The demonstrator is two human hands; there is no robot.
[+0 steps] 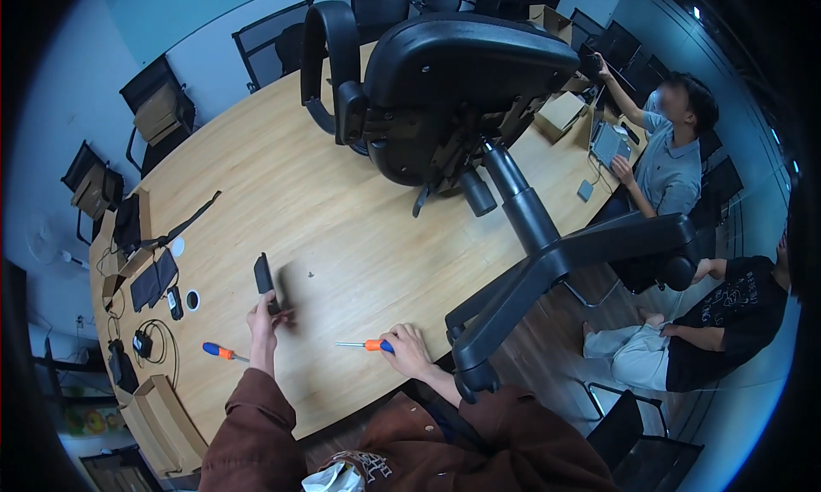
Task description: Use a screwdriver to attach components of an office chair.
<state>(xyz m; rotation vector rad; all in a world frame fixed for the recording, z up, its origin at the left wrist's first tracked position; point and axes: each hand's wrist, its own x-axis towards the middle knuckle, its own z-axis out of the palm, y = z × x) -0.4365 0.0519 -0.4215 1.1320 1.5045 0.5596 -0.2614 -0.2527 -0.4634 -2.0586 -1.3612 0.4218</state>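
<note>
My left hand (264,317) is closed on a flat, dark, elongated part (262,274), lifted a little off the tabletop; its exact kind is not clear. Farther right, my right hand (408,349) rests on the table, its fingers round the blue end of an orange-and-blue screwdriver (374,345) whose shaft points left. A second screwdriver (224,352) lies left of my left forearm. Small dark bits (310,275), too small to name, sit on the wood. A black office chair (466,90) lies tipped over on the table, its wheeled base (556,261) beyond the right edge.
Along the left side are a cup (192,300), a coiled cable (162,342), a black strap (195,216) and an open cardboard box (162,423). One person (676,150) handles a laptop (610,143) at the far right; another (727,321) sits nearer. Chairs line the wall.
</note>
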